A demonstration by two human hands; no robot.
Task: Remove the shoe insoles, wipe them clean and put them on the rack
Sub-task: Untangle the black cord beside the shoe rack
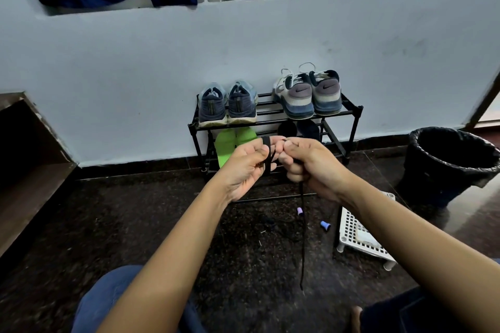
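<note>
Black lace (268, 161) loops round the curled fingers of the left hand (247, 170), the right hand (315, 167) pinching it beside, both arms stretched before the rack (354, 130), green insoles (224, 147) leaning on its lower shelf.

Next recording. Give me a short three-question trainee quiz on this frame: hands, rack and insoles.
1. True or false: the green insoles lie on the top shelf of the rack.
2. What do the left hand and the right hand both hold? A) a cloth B) a black lace C) a shoe
3. Fill in: ___ pairs of shoes stand on the top shelf.

Key
1. False: they sit on the shelf below, under the blue pair.
2. B
3. Two: the blue pair and the grey pair.
</note>
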